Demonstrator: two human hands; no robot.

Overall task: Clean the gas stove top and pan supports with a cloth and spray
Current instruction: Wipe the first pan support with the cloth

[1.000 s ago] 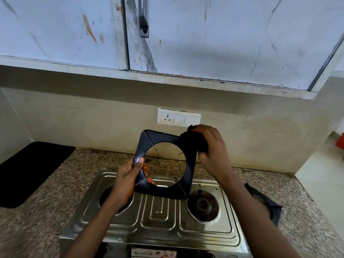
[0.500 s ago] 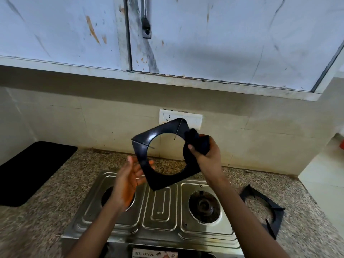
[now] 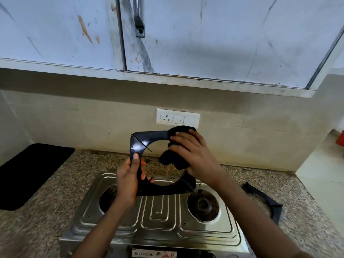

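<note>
Black pan support point(image 3: 147, 139) held upright in the air above the steel gas stove point(image 3: 158, 215), well clear of its top. Left hand point(image 3: 128, 180) gripping the support's left edge: thumb point(image 3: 135, 161) pressed flat along the near face, remaining fingers curled round behind, tips showing through the ring opening. Right hand point(image 3: 193, 155) clamped over the support's upper right corner, with a dark cloth point(image 3: 175, 159) bunched between fingers and metal; cloth wrapped across the rim and hanging into the ring opening. Lower right corner of the support visible below the right wrist, just above the right burner point(image 3: 203, 203). Second pan support point(image 3: 266, 202) lying flat on the granite counter point(image 3: 55, 192), right of the stove. Black mat point(image 3: 28, 174) on the counter at far left. Switch plate point(image 3: 177, 118) on the wall behind.
</note>
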